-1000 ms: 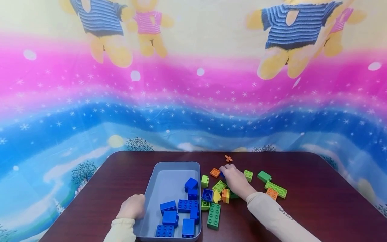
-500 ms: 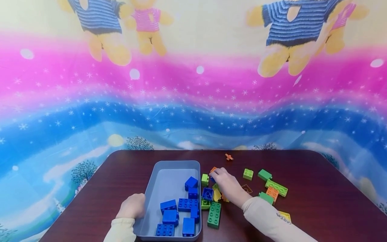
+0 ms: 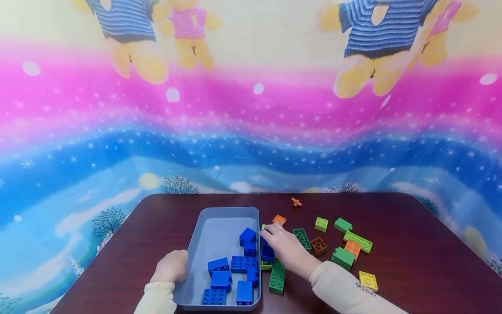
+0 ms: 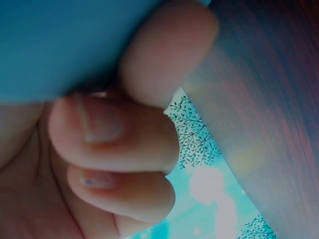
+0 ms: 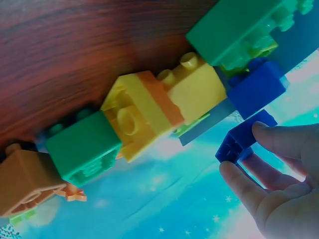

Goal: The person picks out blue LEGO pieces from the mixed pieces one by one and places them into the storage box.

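My left hand (image 3: 170,267) grips the left side of a grey-blue tray (image 3: 213,237); in the left wrist view its fingers (image 4: 114,132) curl at the tray's blurred wall. Several blue toy bricks (image 3: 221,280) lie in the tray's right and near parts. My right hand (image 3: 286,248) is just outside the tray's right wall. The right wrist view shows it pinching a blue brick (image 5: 241,137) between thumb and fingers; in the head view the hand mostly hides that brick. Another blue brick (image 3: 267,253) sits beside the tray, beneath the hand.
Loose bricks spread over the brown table right of the tray: a long green one (image 3: 277,278), a yellow one (image 3: 368,281), an orange one (image 3: 279,220) and several others. An orange cross-shaped piece (image 3: 296,202) lies near the far edge. A printed cloth (image 3: 251,131) hangs behind.
My right hand has moved left and nearer, toward the tray's right wall, with the blue brick. Green, brown and yellow bricks formerly behind the arm now show. The left hand has stayed on the tray.
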Demonstrator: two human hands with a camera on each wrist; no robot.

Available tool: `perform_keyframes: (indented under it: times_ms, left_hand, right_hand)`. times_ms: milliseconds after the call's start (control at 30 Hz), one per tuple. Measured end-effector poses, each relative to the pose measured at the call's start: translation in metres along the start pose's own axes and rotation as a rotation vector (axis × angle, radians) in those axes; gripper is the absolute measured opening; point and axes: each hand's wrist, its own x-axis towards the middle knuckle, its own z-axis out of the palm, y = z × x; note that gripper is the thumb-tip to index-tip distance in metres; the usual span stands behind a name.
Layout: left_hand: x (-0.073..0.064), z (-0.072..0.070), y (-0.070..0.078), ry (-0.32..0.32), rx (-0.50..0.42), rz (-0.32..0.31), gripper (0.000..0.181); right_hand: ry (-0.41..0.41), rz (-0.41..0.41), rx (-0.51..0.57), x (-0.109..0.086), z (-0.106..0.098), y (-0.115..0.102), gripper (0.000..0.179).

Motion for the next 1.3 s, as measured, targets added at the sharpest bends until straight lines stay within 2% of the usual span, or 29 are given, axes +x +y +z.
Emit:
perform_keyframes:
  times_ms: [233, 533, 700, 900, 1100, 1300]
  left_hand:
    - [0.0, 0.001, 0.0, 0.017, 0.021, 0.002, 0.021]
    - [-0.001, 0.001, 0.002, 0.023, 0.044, -0.001, 0.017]
    - [-0.001, 0.0, 0.003, 0.02, 0.045, -0.005, 0.017]
    - [-0.001, 0.0, 0.002, 0.017, 0.032, 0.0, 0.02]
    - [0.0, 0.002, 0.001, 0.023, 0.029, 0.0, 0.022]
    - [0.0, 0.003, -0.001, 0.019, 0.031, -0.002, 0.021]
  right_hand:
    - [-0.001, -0.028, 0.043, -0.001, -0.007, -0.012, 0.039]
    - [-0.058, -0.186, 0.119, -0.006, -0.01, -0.032, 0.04]
    - [-0.123, -0.223, 0.163, -0.009, -0.013, -0.037, 0.035]
    - [-0.163, -0.262, 0.167, -0.01, -0.013, -0.039, 0.033]
    - [-0.191, -0.335, 0.138, -0.008, -0.009, -0.04, 0.035]
    - [-0.193, -0.376, 0.126, -0.006, -0.006, -0.043, 0.033]
